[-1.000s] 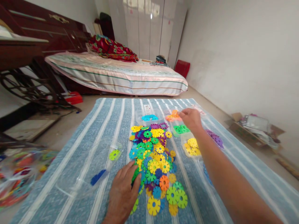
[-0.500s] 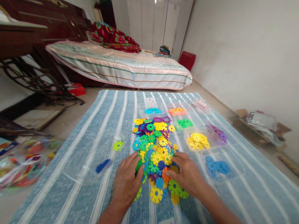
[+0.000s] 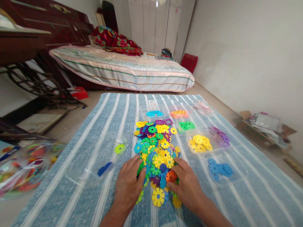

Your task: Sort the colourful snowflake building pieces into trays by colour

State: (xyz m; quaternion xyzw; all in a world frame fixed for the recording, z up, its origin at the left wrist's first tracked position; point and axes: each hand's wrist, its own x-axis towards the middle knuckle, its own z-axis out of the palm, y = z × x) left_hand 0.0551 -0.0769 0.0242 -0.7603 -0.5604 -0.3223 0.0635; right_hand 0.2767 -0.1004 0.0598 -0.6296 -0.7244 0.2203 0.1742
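A heap of flat plastic snowflake discs (image 3: 156, 148) in many colours lies on a blue striped cloth (image 3: 118, 107). My left hand (image 3: 127, 186) rests flat on the heap's near left edge, fingers stretched out. At the near right edge my right hand (image 3: 187, 186) lies with its fingers curled over the discs, thumb and forefinger touching an orange disc (image 3: 170, 176). A yellow disc (image 3: 158, 196) lies between the hands. Clear trays to the right hold sorted discs: yellow (image 3: 200, 142), dark blue (image 3: 220, 168), green (image 3: 187, 125), orange (image 3: 178, 113), purple (image 3: 221, 135), and light blue (image 3: 154, 113).
A clear lid (image 3: 99, 159) with a green and a blue disc lies left of the heap. A bag of more discs (image 3: 21, 167) sits at far left. A mattress (image 3: 123, 69), dark wooden furniture (image 3: 35, 37) and a cardboard box (image 3: 262, 129) surround the cloth.
My right hand came back from the far orange tray to the near right edge of the heap and now touches an orange disc. The left hand has barely moved.
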